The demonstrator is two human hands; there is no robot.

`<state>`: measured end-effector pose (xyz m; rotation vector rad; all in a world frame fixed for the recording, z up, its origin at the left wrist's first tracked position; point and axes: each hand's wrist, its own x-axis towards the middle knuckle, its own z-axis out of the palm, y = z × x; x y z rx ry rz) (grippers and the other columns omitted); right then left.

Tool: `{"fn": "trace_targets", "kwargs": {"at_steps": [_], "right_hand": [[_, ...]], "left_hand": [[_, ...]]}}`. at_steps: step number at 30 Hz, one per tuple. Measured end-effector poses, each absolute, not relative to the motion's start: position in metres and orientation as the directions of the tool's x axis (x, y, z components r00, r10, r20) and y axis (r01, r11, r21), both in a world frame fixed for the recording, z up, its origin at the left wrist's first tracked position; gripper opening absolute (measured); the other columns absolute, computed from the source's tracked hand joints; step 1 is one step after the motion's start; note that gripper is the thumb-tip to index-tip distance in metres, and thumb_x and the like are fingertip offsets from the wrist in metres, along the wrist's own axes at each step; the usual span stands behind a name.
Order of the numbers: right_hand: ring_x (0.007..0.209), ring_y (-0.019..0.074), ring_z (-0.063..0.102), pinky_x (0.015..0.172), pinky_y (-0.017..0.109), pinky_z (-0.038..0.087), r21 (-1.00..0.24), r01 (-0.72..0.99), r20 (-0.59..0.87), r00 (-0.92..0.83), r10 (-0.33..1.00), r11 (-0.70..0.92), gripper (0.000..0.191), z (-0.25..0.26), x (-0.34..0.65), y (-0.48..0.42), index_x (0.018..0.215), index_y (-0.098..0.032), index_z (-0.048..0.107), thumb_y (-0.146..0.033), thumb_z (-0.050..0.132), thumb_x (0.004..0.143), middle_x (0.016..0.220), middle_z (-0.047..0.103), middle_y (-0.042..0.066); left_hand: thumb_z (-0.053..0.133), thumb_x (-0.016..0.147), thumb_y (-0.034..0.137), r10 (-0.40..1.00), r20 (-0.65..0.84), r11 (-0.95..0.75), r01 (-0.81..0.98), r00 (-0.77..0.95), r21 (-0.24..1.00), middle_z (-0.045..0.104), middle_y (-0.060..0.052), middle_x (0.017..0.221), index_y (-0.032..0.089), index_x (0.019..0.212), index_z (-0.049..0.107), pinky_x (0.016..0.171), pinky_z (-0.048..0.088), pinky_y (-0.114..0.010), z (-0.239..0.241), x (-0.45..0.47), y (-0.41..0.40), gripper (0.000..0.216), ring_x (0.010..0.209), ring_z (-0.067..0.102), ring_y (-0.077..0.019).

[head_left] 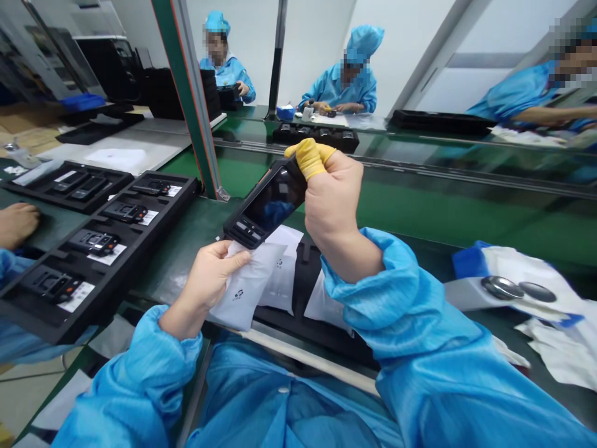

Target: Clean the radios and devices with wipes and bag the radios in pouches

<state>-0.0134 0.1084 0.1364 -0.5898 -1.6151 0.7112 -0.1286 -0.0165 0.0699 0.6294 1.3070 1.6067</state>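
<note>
My right hand, with yellow finger cots on some fingers, is closed on the upper end of a black handheld device that has a dark glossy screen and a few keys. The device is tilted, its lower end at the mouth of a white plastic bag printed with a recycling mark. Thumb and fingers of my left hand pinch that bag by its upper edge. Just behind it, another white bag lies in a black tray, and a further one sits partly under my right forearm.
At left, a long black tray holds several devices with white labels, and another tray lies beyond it. Another person's hand rests at the far left. A green post rises ahead. A metal-topped dispenser and white cloths are at right.
</note>
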Motion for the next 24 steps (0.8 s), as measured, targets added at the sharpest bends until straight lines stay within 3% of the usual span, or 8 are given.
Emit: {"fn": "trace_targets", "kwargs": {"at_steps": [6, 13, 24], "right_hand": [[0.09, 0.0174, 0.067, 0.084, 0.034, 0.055, -0.718, -0.134, 0.695, -0.099, 0.712, 0.683, 0.04, 0.126, -0.003, 0.121, 0.082, -0.023, 0.07, -0.058, 0.051, 0.084, 0.082, 0.069, 0.0], [0.091, 0.0186, 0.066, 0.084, 0.036, 0.054, -0.738, -0.09, 0.675, -0.11, 0.73, 0.669, 0.039, 0.119, 0.003, 0.119, 0.083, -0.023, 0.072, -0.057, 0.053, 0.084, 0.085, 0.07, 0.001], [0.089, 0.0192, 0.066, 0.083, 0.037, 0.053, -0.722, 0.0, 0.686, -0.128, 0.716, 0.692, 0.034, 0.123, 0.004, 0.102, 0.082, -0.023, 0.072, -0.052, 0.054, 0.086, 0.087, 0.071, 0.002]], "left_hand": [[0.091, 0.031, 0.041, 0.871, -0.164, -0.002, -0.337, -0.462, 0.942, 0.068, -0.001, 0.056, 0.014, 0.06, 0.069, 0.051, 0.048, -0.024, 0.067, -0.13, -0.018, 0.045, 0.051, 0.059, -0.0126], [0.09, 0.035, 0.045, 0.853, -0.113, -0.048, -0.292, -0.509, 0.955, 0.068, -0.002, 0.058, 0.014, 0.064, 0.07, 0.052, 0.049, -0.025, 0.059, -0.13, -0.018, 0.046, 0.053, 0.061, -0.0145], [0.086, 0.037, 0.055, 0.849, -0.133, -0.019, -0.282, -0.511, 0.959, 0.059, 0.002, 0.049, 0.013, 0.055, 0.065, 0.045, 0.04, -0.021, 0.052, -0.125, -0.014, 0.051, 0.046, 0.05, -0.009]]}}
